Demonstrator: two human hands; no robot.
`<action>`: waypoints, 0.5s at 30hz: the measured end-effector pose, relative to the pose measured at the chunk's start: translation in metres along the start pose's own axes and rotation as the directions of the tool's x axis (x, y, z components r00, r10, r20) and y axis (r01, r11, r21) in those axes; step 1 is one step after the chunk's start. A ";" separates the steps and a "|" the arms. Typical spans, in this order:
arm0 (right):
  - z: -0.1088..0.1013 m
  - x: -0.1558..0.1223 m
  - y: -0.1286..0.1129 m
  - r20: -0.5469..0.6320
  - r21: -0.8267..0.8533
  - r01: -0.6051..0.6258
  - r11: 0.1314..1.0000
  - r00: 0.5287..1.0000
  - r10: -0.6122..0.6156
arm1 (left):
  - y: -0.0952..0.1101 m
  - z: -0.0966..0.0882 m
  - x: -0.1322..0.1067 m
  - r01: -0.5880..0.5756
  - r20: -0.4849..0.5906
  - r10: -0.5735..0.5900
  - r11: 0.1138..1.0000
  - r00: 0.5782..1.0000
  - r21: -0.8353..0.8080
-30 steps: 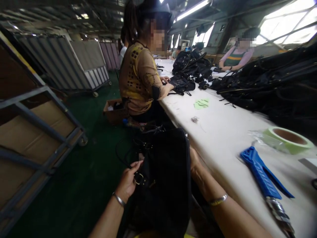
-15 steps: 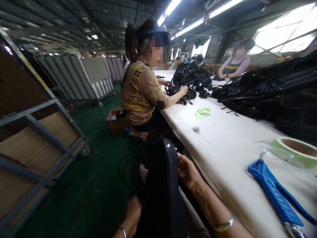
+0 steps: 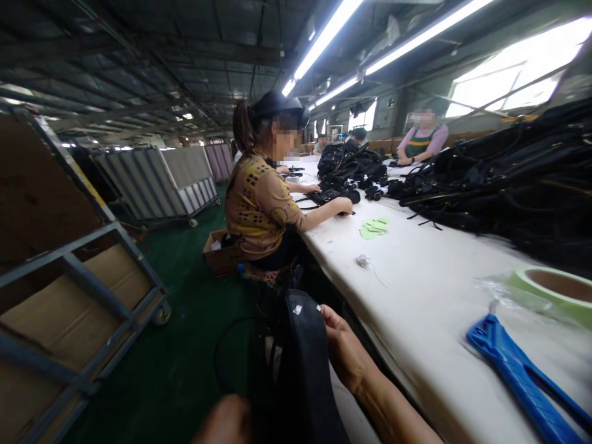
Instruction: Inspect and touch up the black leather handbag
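Observation:
A black bag (image 3: 308,364) lies across my lap, below the table edge, its long curved panel facing up. Two small white bits (image 3: 298,309) show near its far end. My right hand (image 3: 340,339) is closed on the bag's right edge, thumb and forefinger beside one white bit. On the near left side of the bag is my left hand (image 3: 226,419), smeared by motion and partly cut off by the frame, so its fingers cannot be made out. A thin black strap or cord (image 3: 217,345) loops out to the left of the bag.
On the white table (image 3: 416,308) lie a blue-handled tool (image 3: 513,370), a green tape roll (image 3: 555,290), green scraps (image 3: 374,228) and a thread tangle (image 3: 363,261). Black bags (image 3: 504,179) are piled right. A co-worker (image 3: 261,197) sits ahead; a metal cart (image 3: 87,290) stands left.
The view has tilted up, and things sit lower in it. My left hand has moved down and left in the picture. My right hand stays at the bag's edge. The co-worker's hands have lowered to the table.

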State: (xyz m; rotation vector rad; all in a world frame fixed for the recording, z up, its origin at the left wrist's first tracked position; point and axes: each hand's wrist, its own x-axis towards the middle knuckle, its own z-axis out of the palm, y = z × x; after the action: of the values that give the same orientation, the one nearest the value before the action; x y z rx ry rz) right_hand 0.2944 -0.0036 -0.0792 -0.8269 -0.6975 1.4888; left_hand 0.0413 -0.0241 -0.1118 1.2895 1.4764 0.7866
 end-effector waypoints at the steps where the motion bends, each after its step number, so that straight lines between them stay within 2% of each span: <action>1: 0.003 -0.002 -0.003 0.008 -0.006 0.014 1.000 1.000 -0.014 | 0.016 -0.009 0.004 -0.018 0.009 0.018 0.995 1.000 0.102; 2: 0.006 -0.004 -0.006 0.019 -0.016 0.024 1.000 1.000 -0.024 | 0.034 -0.015 0.008 -0.079 -0.023 0.089 0.960 0.996 0.269; 3: 0.010 -0.006 -0.008 0.032 -0.030 0.033 0.999 0.999 -0.032 | 0.053 -0.020 0.011 -0.123 -0.127 0.173 0.937 0.977 0.328; 4: 0.016 -0.007 -0.010 0.047 -0.046 0.042 0.998 0.998 -0.040 | 0.071 -0.021 0.014 -0.190 -0.213 0.267 0.926 0.940 0.325; 5: 0.021 -0.008 -0.012 0.064 -0.062 0.054 0.997 0.997 -0.050 | 0.087 -0.019 0.015 -0.300 -0.251 0.387 0.898 0.887 0.323; 6: 0.027 -0.010 -0.014 0.084 -0.080 0.069 0.994 0.995 -0.063 | 0.100 -0.015 0.016 -0.413 -0.267 0.492 0.859 0.829 0.302; 7: 0.032 -0.012 -0.016 0.104 -0.101 0.088 0.991 0.991 -0.078 | 0.110 -0.008 0.016 -0.494 -0.244 0.552 0.829 0.797 0.262; 8: 0.037 -0.013 -0.017 0.120 -0.124 0.108 0.986 0.988 -0.093 | 0.116 0.000 0.016 -0.552 -0.207 0.583 0.812 0.786 0.190; 10: 0.042 -0.016 -0.021 0.128 -0.186 0.131 0.974 0.986 -0.108 | 0.116 0.018 0.014 -0.565 -0.158 0.556 0.825 0.816 -0.017; 11: 0.041 -0.017 -0.022 0.128 -0.220 0.135 0.966 0.986 -0.108 | 0.112 0.026 0.013 -0.541 -0.172 0.519 0.832 0.837 -0.122; 13: 0.035 -0.017 -0.024 0.133 -0.298 0.160 0.941 0.983 -0.125 | 0.101 0.040 0.010 -0.494 -0.267 0.427 0.822 0.864 -0.285; 15: 0.026 -0.017 -0.026 0.126 -0.407 0.229 0.884 0.973 -0.194 | 0.092 0.049 0.007 -0.462 -0.344 0.334 0.779 0.878 -0.424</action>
State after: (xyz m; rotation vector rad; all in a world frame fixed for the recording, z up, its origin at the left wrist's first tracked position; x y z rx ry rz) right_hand 0.2883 -0.0170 -0.0414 -0.9804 -1.1604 1.1934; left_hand 0.1176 -0.0033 -0.0443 1.1365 1.0746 1.5577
